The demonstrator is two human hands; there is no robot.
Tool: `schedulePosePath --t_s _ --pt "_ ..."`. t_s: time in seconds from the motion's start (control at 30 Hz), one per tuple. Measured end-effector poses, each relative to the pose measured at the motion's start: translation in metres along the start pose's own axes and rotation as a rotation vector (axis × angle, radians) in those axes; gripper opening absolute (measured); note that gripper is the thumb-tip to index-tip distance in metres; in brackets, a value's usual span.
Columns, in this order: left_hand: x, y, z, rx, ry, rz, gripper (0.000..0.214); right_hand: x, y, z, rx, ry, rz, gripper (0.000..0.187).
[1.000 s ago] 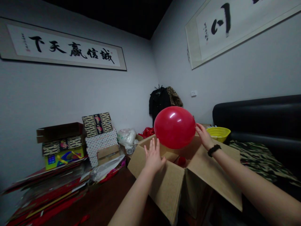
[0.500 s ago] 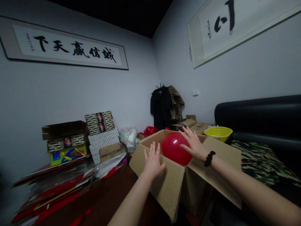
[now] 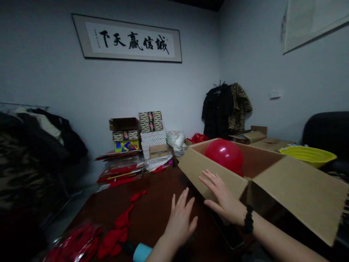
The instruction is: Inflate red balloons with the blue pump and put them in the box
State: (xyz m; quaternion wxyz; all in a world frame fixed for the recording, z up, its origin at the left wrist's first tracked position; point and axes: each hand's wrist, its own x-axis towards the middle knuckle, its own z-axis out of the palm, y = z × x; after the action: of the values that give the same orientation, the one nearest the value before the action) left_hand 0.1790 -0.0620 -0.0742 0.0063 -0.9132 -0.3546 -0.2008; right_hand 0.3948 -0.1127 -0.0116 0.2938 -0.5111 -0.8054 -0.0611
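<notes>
Holding zilch in a spread-wide grip, left hand [image 3: 180, 220] and right hand [image 3: 225, 200] alike. Seeing red balloon [image 3: 225, 155] in cardboard box [image 3: 300, 189], limp red bits [image 3: 122, 220] near left edge of counter [image 3: 156, 203].

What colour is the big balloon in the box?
The balloon is red, best seen in the head view.

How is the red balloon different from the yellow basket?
The red balloon looks round and closed, while the yellow basket is wide, shallow and open at the top.
The red balloon sits in the open cardboard box; the yellow basket is outside it, farther right in the picture.
Both are brightly coloured, and neither is held by the left hand or the right hand.
</notes>
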Motion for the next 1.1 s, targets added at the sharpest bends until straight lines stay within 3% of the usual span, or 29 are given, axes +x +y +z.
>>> schedulePosePath --t_s 0.2,0.33,0.53,0.73,0.9,1.0,1.1 --pt "-0.107 -0.033 0.017 -0.078 -0.068 -0.242 0.056 -0.004 -0.06 0.112 0.236 -0.191 0.086 0.062" --pt "-0.168 -0.064 0.022 -0.076 -0.081 -0.359 0.054 -0.003 -0.106 0.179 0.246 -0.333 0.158 0.066" --pt "-0.239 -0.11 0.01 0.097 -0.039 -0.598 0.047 -0.002 -0.16 0.251 0.085 -0.388 0.176 0.065" --pt "-0.272 -0.157 -0.002 0.242 -0.089 -0.874 0.045 0.003 -0.178 0.284 -0.014 -0.346 0.219 0.064" --pt "-0.261 -0.191 0.0 0.312 -0.138 -0.896 0.04 0.001 -0.177 0.286 -0.062 -0.297 0.215 0.042" --pt "-0.252 -0.205 0.004 0.344 -0.148 -0.886 0.032 -0.008 -0.171 0.281 -0.085 -0.271 0.209 0.043" --pt "-0.25 -0.211 0.008 0.333 -0.078 -0.847 0.031 -0.023 -0.16 0.277 -0.107 -0.219 0.178 0.046"
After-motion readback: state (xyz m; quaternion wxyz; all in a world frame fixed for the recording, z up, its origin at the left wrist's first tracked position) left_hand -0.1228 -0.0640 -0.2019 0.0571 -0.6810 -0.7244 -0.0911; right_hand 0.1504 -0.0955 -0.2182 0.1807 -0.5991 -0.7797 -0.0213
